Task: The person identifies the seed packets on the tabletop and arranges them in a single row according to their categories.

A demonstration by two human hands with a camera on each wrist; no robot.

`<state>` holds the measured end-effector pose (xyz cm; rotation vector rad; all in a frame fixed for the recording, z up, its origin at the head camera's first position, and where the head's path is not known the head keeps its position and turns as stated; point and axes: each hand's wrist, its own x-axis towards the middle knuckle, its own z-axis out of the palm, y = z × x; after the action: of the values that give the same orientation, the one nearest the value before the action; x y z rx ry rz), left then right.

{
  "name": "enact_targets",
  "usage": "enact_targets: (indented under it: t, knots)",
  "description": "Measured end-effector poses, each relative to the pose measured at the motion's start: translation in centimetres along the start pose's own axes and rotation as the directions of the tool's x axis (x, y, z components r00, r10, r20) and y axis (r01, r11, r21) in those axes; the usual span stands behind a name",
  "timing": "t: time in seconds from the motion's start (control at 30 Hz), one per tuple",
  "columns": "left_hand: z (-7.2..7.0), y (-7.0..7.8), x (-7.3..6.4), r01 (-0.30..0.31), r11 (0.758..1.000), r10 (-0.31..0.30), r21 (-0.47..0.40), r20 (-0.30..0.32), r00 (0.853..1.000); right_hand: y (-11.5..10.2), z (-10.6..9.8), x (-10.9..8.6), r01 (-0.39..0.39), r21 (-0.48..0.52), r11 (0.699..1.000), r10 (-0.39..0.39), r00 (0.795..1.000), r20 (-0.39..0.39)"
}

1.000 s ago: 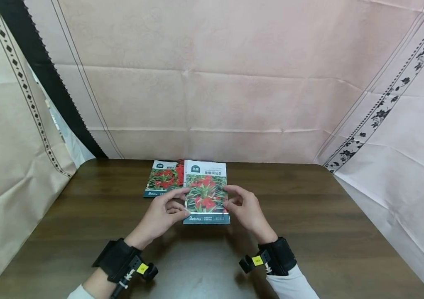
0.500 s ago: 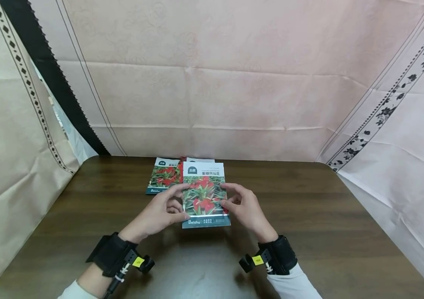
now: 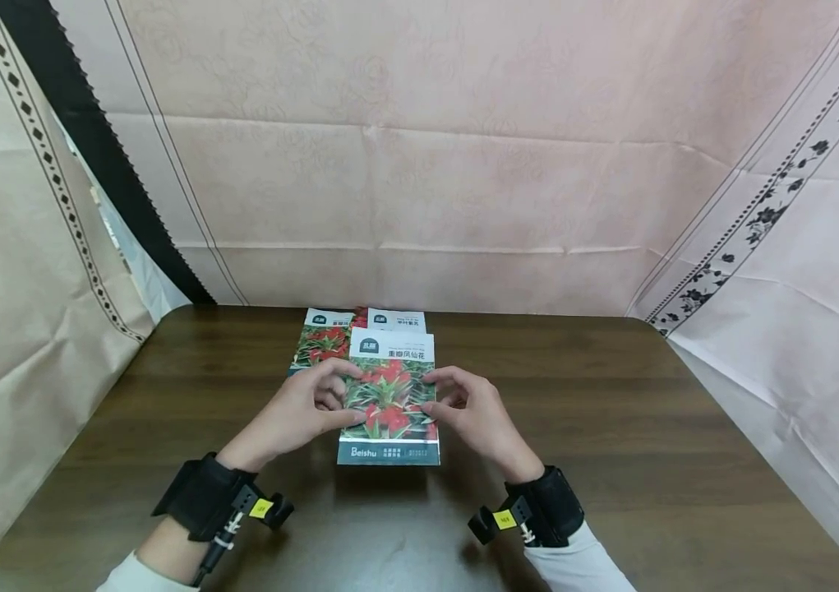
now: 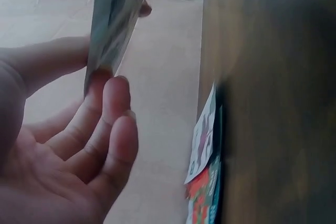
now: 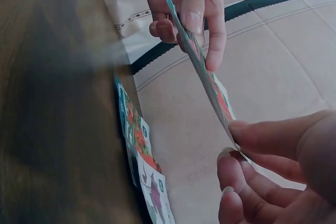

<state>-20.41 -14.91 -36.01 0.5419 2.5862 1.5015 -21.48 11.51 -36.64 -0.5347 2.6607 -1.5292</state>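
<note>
A flower seed packet [image 3: 389, 403], printed with red blooms, a white top and a teal bottom band, is held up between both hands. My left hand [image 3: 304, 411] pinches its left edge between thumb and fingers. On the opposite edge, my right hand [image 3: 480, 415] pinches it the same way. Seen almost edge-on in the left wrist view, the packet [image 4: 115, 24] is raised off the table. In the right wrist view the packet [image 5: 202, 72] slants between the two hands, and the lower fingers of the right hand [image 5: 278, 171] are curled beneath.
Behind the held packet, a red-flowered packet [image 3: 319, 339] and a white-topped packet [image 3: 398, 320] lie overlapping on the brown wooden table [image 3: 574, 395], near its far edge. A pale cloth [image 3: 419, 189] hangs beyond, with more cloth at both sides.
Both hands have brought the seed packet nearer to me and slightly left, still gripping its edges. The white-topped packet behind it has come into view.
</note>
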Motion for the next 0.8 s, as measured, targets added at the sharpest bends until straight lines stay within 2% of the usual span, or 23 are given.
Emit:
enact_targets:
  t: [0.1,0.2,0.33,0.47,0.6,0.8]
  knots:
    - [-0.5,0.0,-0.1,0.008,0.999,-0.009,0.054,0.032,0.999,0.1,0.3,-0.1,0.005,-0.020,1.000,-0.004,0.999,0.053]
    - [-1.3,0.0,-0.2,0.019,0.996,-0.027,0.083,0.095,0.995,0.1,0.8,-0.2,0.020,-0.031,0.999,-0.016,0.992,0.129]
    - [-2.3,0.1,-0.4,0.048,0.993,-0.067,0.105,0.177,0.982,0.1,1.9,-0.2,0.020,-0.048,0.999,-0.009,0.976,0.218]
    - [-2.6,-0.3,-0.6,0.077,0.986,-0.110,0.145,0.229,0.967,0.2,3.3,-0.2,0.029,-0.079,0.996,-0.007,0.966,0.259]
    - [-2.7,-0.9,-0.9,0.108,0.979,-0.149,0.171,0.253,0.956,0.3,4.7,-0.3,0.055,-0.105,0.993,-0.024,0.960,0.278]
    - [-3.0,-2.3,-1.6,0.146,0.966,-0.199,0.215,0.250,0.947,0.3,6.7,-0.3,0.056,-0.148,0.987,-0.009,0.954,0.299]
